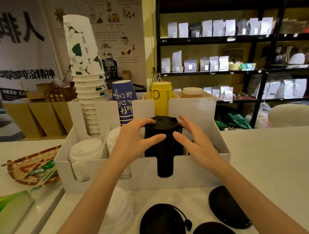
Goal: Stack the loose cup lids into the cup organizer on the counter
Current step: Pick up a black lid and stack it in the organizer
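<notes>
A white cup organizer (202, 165) stands on the counter in front of me. Its third front slot holds a tall stack of black lids (164, 146). My left hand (133, 137) and my right hand (191, 138) sit on either side of the stack's top, fingertips pressing the uppermost black lid. Loose black lids lie near the front edge: one (162, 222) at centre, one (226, 207) to the right, one (213, 231) at the bottom. White lid stacks fill the left slot (84, 155) and the second slot (114, 139). A loose stack of clear lids (119, 210) lies under my left forearm.
Paper cup stacks stand in the organizer's back row: white-green (85, 66), blue (124, 102), yellow (160, 97). A woven tray (28, 164) with packets sits at the left, a green booklet (9, 211) below it. Black shelves (236, 60) of bags stand behind.
</notes>
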